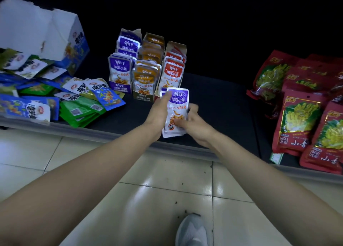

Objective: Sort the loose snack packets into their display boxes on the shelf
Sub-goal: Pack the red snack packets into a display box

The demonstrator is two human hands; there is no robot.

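Observation:
Both of my hands hold a small stack of purple-and-white snack packets [177, 110] upright over the dark shelf [219, 104]. My left hand [160, 114] grips the stack's left edge, index finger up along the top. My right hand [193, 124] pinches its lower right edge. Just behind stand three display boxes side by side: a purple box [121, 67], a brown box [147, 73] and a red box [173, 69], each with upright packets in matching colours.
A heap of loose blue, green and white packets [55, 97] lies at the left beside a torn white carton [42, 28]. Large red bags [304, 114] fill the right of the shelf. The shelf's grey front edge [115, 132] runs above a tiled floor; my shoe [193, 231] shows below.

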